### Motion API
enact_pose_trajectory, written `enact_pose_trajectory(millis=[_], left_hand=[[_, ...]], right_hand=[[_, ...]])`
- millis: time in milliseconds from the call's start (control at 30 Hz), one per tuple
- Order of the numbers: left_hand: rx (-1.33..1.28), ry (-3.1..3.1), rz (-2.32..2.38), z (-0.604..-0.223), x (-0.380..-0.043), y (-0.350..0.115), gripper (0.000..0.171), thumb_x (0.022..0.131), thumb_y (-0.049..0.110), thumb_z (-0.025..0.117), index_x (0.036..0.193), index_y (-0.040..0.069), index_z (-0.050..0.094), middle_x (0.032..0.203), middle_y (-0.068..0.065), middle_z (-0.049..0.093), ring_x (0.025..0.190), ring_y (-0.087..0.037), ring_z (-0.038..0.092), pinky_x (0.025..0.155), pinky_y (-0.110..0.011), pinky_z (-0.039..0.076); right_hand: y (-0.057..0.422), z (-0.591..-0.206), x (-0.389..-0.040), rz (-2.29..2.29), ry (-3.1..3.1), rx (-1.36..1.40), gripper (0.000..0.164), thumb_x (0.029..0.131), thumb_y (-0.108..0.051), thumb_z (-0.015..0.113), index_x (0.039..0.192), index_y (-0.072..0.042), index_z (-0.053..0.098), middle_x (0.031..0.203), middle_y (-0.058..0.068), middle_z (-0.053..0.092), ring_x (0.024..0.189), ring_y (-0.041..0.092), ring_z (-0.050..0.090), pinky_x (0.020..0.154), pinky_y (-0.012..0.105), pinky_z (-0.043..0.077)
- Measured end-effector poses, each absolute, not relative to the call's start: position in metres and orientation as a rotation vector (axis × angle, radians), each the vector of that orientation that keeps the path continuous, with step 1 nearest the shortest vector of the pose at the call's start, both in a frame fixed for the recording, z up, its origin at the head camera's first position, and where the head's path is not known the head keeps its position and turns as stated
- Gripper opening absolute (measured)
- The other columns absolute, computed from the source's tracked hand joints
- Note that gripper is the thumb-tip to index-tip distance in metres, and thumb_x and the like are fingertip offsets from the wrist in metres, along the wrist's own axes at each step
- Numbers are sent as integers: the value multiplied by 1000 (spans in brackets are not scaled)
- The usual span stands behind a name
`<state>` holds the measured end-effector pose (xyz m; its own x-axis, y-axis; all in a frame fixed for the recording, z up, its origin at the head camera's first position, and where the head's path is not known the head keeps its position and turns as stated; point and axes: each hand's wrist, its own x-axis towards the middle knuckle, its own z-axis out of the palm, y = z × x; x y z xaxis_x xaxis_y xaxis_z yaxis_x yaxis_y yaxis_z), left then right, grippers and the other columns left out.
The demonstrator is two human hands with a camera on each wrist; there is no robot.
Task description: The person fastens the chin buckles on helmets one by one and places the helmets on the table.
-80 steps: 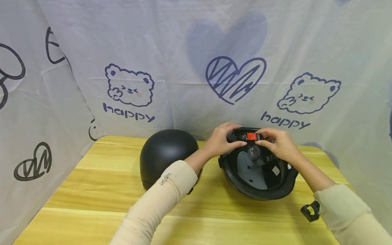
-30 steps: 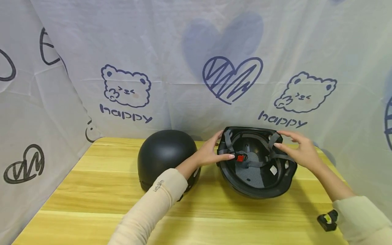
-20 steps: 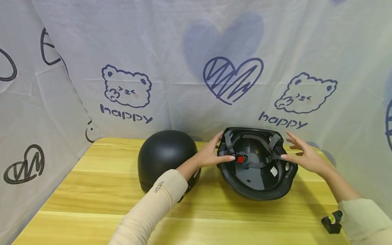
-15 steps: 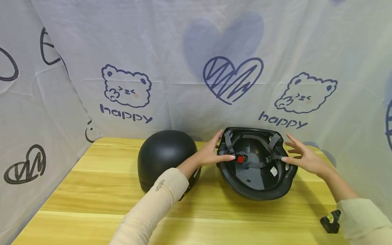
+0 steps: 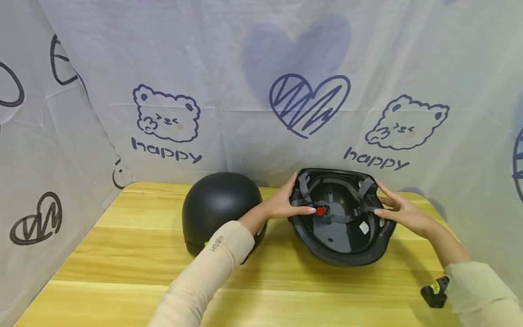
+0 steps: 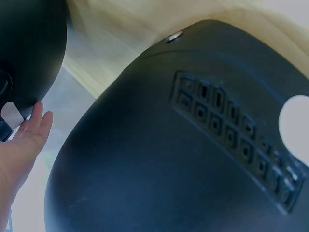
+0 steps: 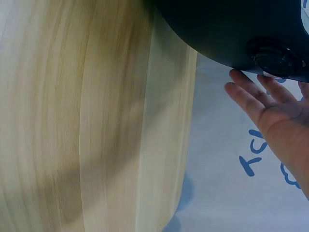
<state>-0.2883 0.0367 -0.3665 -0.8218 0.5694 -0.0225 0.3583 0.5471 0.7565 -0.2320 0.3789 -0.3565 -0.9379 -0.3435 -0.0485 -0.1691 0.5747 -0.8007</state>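
Observation:
A black helmet (image 5: 343,260) lies upturned on the table at centre right in the head view, its lining and grey straps (image 5: 304,187) showing. The strap's red buckle (image 5: 320,211) sits inside near the left rim. My left hand (image 5: 281,203) holds the left side, thumb over the rim beside the buckle and fingers outside. On the opposite side my right hand (image 5: 408,217) holds the rim, thumb at the strap. Its fingertips (image 7: 236,75) meet the outer shell in the right wrist view. A second black helmet (image 5: 220,206) stands dome up left of it, behind my left forearm.
The wood-grain table (image 5: 122,254) ends at a pale printed cloth (image 5: 245,136) hung behind it. The second helmet's vented side (image 6: 231,130) fills much of the left wrist view. A small black device (image 5: 435,293) sits by my right sleeve.
Earlier both hands were at the red buckle above the helmet; it now lies inside. My right hand let go of the right rim, shifted down, and closed onto it again. The left stays put.

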Motion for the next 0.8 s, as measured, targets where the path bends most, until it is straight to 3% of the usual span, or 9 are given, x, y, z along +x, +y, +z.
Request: enact_pose_trajectory(millis=[333, 633, 800], left_hand=[[751, 2522, 1157, -369, -283, 39, 106, 78, 56, 64, 147, 35, -13, 158, -7, 7, 140, -32, 24, 110, -52, 28], [811, 2548, 1238, -375, -277, 38, 111, 76, 50, 69, 146, 35, -16, 157, -7, 8, 142, -30, 21, 111, -51, 26], [866, 2583, 1288, -380, -277, 37, 115, 73, 49, 73, 145, 38, -17, 157, -8, 11, 141, -30, 24, 110, -50, 28]], right_hand=[[375, -358, -231, -1400, 2541, -389, 83, 95, -19, 53, 149, -20, -10, 143, 43, 10, 128, 58, 22, 95, 63, 37], [367, -358, -228, -1405, 2662, -281, 87, 92, -22, 59, 149, -20, -6, 144, 41, 11, 130, 59, 18, 99, 68, 25], [360, -358, -228, -1467, 2698, -204, 76, 95, -29, 51, 149, -19, -1, 147, 36, 13, 133, 54, 18, 103, 66, 21]])
